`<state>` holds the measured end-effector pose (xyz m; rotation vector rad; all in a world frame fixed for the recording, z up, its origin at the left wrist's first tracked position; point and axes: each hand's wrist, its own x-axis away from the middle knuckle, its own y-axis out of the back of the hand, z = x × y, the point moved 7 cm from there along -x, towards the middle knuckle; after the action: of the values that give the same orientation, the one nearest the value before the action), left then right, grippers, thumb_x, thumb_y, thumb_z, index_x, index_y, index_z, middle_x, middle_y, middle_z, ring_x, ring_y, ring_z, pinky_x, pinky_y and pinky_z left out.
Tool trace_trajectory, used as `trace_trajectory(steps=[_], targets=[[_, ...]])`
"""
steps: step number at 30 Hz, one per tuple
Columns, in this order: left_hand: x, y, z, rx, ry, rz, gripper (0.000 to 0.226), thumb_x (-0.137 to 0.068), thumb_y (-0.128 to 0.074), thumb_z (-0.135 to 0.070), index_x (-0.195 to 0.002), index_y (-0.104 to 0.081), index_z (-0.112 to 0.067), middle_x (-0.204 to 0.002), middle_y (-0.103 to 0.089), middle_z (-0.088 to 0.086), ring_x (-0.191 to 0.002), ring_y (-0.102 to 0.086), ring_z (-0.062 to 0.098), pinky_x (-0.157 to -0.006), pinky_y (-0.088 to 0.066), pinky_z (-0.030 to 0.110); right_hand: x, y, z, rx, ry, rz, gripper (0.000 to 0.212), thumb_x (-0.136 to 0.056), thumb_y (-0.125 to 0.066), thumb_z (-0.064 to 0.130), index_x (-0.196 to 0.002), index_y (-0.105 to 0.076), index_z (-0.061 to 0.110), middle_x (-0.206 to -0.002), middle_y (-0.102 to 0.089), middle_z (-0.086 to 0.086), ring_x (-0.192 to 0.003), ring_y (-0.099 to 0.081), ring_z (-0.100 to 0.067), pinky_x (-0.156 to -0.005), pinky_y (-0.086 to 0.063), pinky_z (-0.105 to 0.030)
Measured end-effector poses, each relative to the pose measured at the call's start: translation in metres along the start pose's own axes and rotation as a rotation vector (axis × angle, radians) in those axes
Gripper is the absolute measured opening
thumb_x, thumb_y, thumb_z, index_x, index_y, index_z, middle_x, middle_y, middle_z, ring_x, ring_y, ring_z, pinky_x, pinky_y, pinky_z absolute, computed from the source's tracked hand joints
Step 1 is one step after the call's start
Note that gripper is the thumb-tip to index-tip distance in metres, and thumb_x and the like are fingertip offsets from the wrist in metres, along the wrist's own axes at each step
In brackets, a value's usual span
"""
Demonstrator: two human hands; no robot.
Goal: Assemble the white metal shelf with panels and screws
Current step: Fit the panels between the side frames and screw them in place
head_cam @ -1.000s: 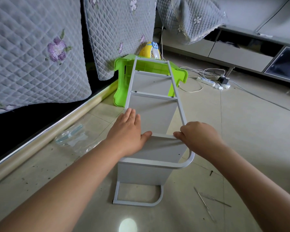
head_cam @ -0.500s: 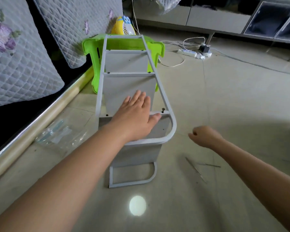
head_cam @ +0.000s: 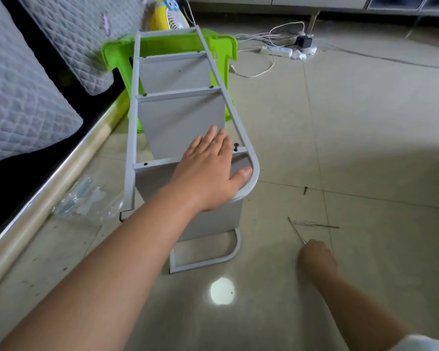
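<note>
While the pale tiled floor (head_cam: 365,138) carries everything, the white metal shelf with flat grey panels and tubular side frames (head_cam: 180,122) is the largest task piece and serves as landmark: it lies on its side, its long axis running away from the person toward the bright green plastic stool (head_cam: 170,45) that props its far end. Left of the shelf lie the quilted grey cushions (head_cam: 23,102) and, on the floor, a crumpled clear plastic bag (head_cam: 81,198).

On the shelf's near end rests the left hand (head_cam: 208,171), fingers straight and flat across the upper frame's last crossbar, thumb against the rounded corner, pressing rather than gripping. Just beyond its fingertips a black screw (head_cam: 236,146) stands proud of the crossbar, apparently not driven home.

Right of the shelf's near end, well apart from it, the right hand (head_cam: 316,257) is low over the floor, its knuckles toward the camera; whether the fingers are pinched or apart cannot be told. A thin metal rod-like tool (head_cam: 295,230) lies touching or just beyond its fingertips, slanting away toward the shelf. So the right hand is much the nearer to it, probably to fetch it for the standing screw. A second loose dark screw (head_cam: 305,190) lies farther off.
</note>
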<state>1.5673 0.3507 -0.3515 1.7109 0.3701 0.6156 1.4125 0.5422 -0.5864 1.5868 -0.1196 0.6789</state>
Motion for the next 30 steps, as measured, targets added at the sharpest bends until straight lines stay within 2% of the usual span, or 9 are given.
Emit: trace_trajectory(steps=[4,7,11,14,16,20,24,26,30], targets=[[0.000,0.001,0.000,-0.011,-0.005,0.007,0.072,-0.096,-0.023,-0.050,-0.148,0.003,-0.007,-0.156,0.012,0.005,-0.143,0.015,0.014,-0.114,0.008,0.027,0.003,0.021,0.026,-0.037,0.105,0.004,0.026,-0.091,-0.040,0.006,-0.115,-0.051,0.002,-0.119,-0.057,-0.014,-0.110,-0.057,-0.028,-0.086,-0.047,-0.030],[0.000,0.001,0.000,-0.014,-0.011,0.003,0.072,-0.096,-0.023,-0.050,-0.148,0.002,-0.007,-0.156,0.011,0.005,-0.143,0.014,0.014,-0.114,0.008,0.028,0.004,0.059,0.054,-0.165,0.175,-0.078,0.018,-0.092,-0.041,0.008,-0.103,-0.053,0.000,-0.106,-0.060,-0.018,-0.094,-0.058,-0.030,-0.069,-0.044,-0.029],[0.001,0.001,-0.003,-0.012,-0.014,0.009,0.072,-0.096,-0.024,-0.050,-0.148,0.002,-0.007,-0.156,0.011,0.006,-0.143,0.015,0.015,-0.114,0.007,0.029,0.015,0.128,0.083,-0.579,0.325,-0.286,0.022,-0.092,-0.042,0.010,-0.098,-0.060,-0.003,-0.081,-0.056,-0.015,-0.080,-0.061,-0.036,-0.067,-0.051,-0.035],[0.003,0.001,-0.003,-0.014,-0.026,0.031,0.076,-0.095,-0.024,-0.053,-0.148,0.004,-0.006,-0.156,0.013,0.007,-0.142,0.018,0.017,-0.114,0.008,0.029,0.039,0.184,0.106,-0.904,0.532,-0.393,0.015,-0.095,-0.044,0.015,-0.086,-0.055,0.008,-0.068,-0.051,-0.007,-0.053,-0.050,-0.020,-0.047,-0.045,-0.019],[0.006,0.001,0.001,-0.016,-0.034,0.049,0.082,-0.092,-0.024,-0.058,-0.148,0.006,-0.005,-0.155,0.017,0.008,-0.141,0.023,0.017,-0.114,0.009,0.029,0.061,0.224,0.118,-1.000,0.693,-0.529,0.021,-0.097,-0.039,0.018,-0.077,-0.042,0.023,-0.060,-0.045,0.001,-0.051,-0.043,-0.015,-0.050,-0.040,-0.025],[0.015,0.002,0.015,-0.050,-0.017,0.088,0.091,-0.087,-0.025,-0.065,-0.147,0.009,-0.006,-0.153,0.023,0.008,-0.139,0.028,0.016,-0.113,0.011,0.028,0.108,0.282,0.134,-0.930,0.961,-0.751,0.014,-0.089,-0.028,0.026,-0.075,-0.030,0.029,-0.057,-0.043,0.010,-0.051,-0.042,-0.005,-0.053,-0.032,-0.023],[0.025,0.000,0.026,-0.096,-0.023,0.115,0.092,-0.086,-0.024,-0.065,-0.146,0.014,-0.007,-0.152,0.026,0.006,-0.139,0.027,0.015,-0.114,0.010,0.028,0.147,0.295,0.150,-0.729,1.193,-0.758,0.028,-0.085,-0.024,0.033,-0.090,-0.040,0.011,-0.053,-0.042,0.012,-0.047,-0.039,0.003,-0.051,-0.030,-0.021],[0.028,-0.001,0.029,-0.093,-0.025,0.112,0.092,-0.086,-0.024,-0.066,-0.146,0.015,-0.007,-0.153,0.025,0.004,-0.140,0.025,0.013,-0.114,0.009,0.027,0.158,0.292,0.155,-0.681,1.246,-0.737,0.034,-0.084,-0.024,0.033,-0.091,-0.043,0.007,-0.052,-0.041,0.008,-0.047,-0.040,-0.005,-0.051,-0.031,-0.029],[0.027,-0.002,0.028,-0.081,-0.028,0.085,0.093,-0.085,-0.025,-0.066,-0.147,0.013,-0.007,-0.154,0.022,0.004,-0.141,0.021,0.013,-0.114,0.009,0.026,0.168,0.291,0.158,-0.626,1.271,-0.719,0.031,-0.089,-0.032,0.022,-0.090,-0.048,-0.006,-0.050,-0.040,0.010,-0.046,-0.038,-0.017,-0.054,-0.031,-0.031]])
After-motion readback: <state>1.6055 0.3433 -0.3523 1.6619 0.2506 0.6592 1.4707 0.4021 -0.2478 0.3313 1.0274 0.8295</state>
